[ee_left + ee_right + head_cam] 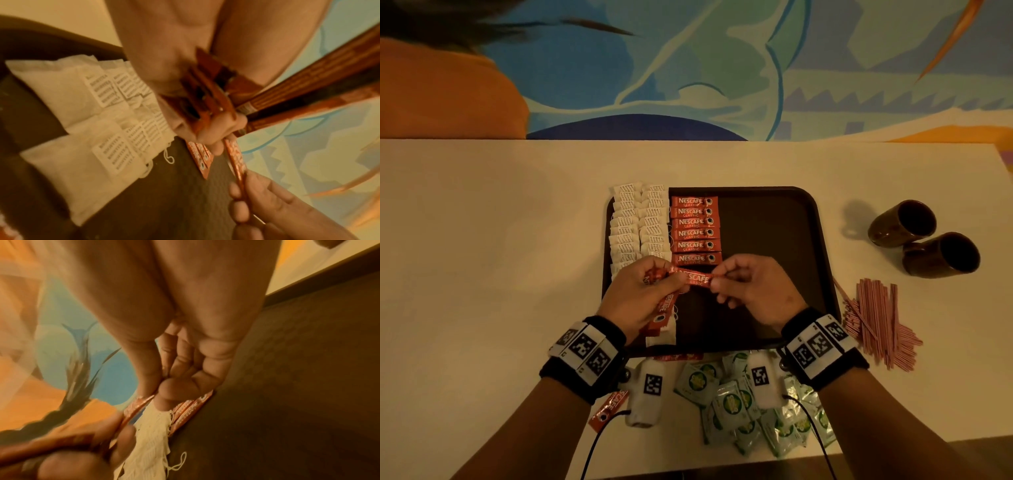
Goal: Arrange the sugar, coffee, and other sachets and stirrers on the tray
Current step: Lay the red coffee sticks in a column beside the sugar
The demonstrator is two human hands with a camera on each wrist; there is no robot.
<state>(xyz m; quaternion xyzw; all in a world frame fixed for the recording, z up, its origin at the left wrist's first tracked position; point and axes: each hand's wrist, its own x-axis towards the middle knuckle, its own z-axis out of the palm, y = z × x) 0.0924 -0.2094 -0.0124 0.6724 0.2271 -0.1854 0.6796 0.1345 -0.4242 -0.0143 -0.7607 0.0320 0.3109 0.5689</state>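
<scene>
A dark tray (774, 219) holds two columns of white tea bags (638, 222) on its left side and a column of several red coffee sachets (693, 233) beside them. My left hand (643, 294) grips a bunch of red coffee sachets (207, 104) just above the tray's near left part. One red sachet (695, 277) stretches between the hands; my right hand (743, 284) pinches its right end between thumb and fingers. The tea bags (98, 113) show below my left hand in the left wrist view. The right half of the tray is bare.
Green sachets (753, 404) lie heaped at the table's near edge. A loose red sachet (608, 406) lies under my left wrist. Pink striped stirrers (876, 318) are piled right of the tray. Two dark mugs (924, 236) lie on their sides at the far right.
</scene>
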